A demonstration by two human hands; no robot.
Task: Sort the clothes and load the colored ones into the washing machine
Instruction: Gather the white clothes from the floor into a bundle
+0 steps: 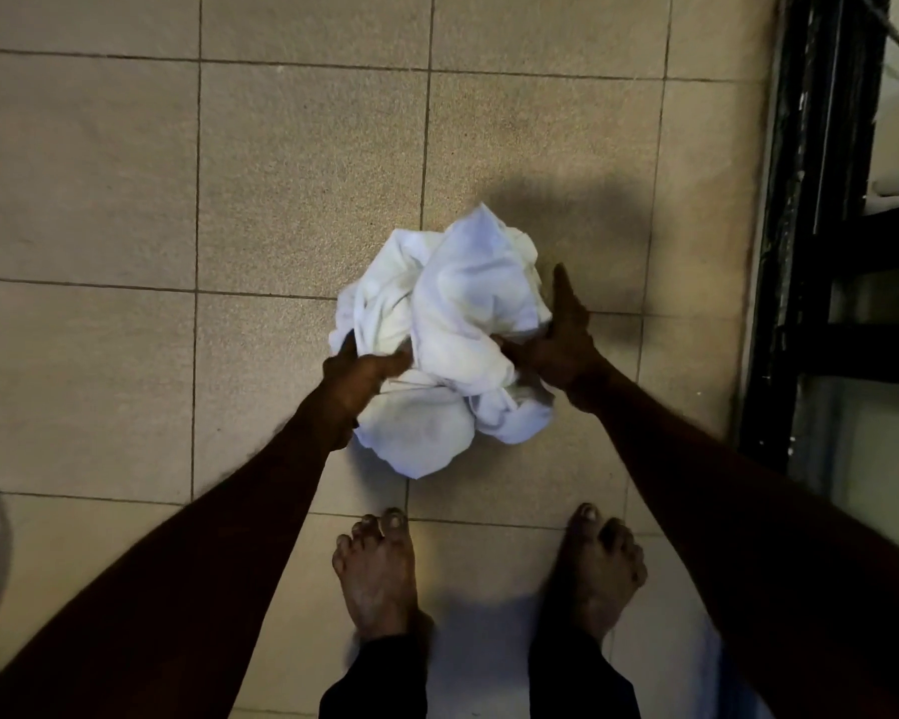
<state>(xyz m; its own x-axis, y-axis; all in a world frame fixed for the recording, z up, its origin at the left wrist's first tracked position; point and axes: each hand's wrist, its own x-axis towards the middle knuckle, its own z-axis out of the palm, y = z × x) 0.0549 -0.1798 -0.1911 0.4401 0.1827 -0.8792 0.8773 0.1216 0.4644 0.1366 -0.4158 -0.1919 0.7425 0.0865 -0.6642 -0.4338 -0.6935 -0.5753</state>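
White clothes (445, 334) bundle gripped by both hands, left hand (356, 376), right hand (561, 345) (arms outstretched) above tiled floor (125, 199).

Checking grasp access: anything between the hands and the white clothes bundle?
Nothing visible. The left hand and right hand both grip the white clothes bundle directly from either side, above the tiled floor.

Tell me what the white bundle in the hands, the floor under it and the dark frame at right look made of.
White crumpled cloth bundle: soft woven fabric, likely cotton; it bunches into loose matte folds. Beige tiled floor: ceramic or stone tile, speckled and dull, with dark grout lines. Black upright frame: probably painted metal, though wood is possible; straight glossy bars with pale flecks, perhaps chipped paint.
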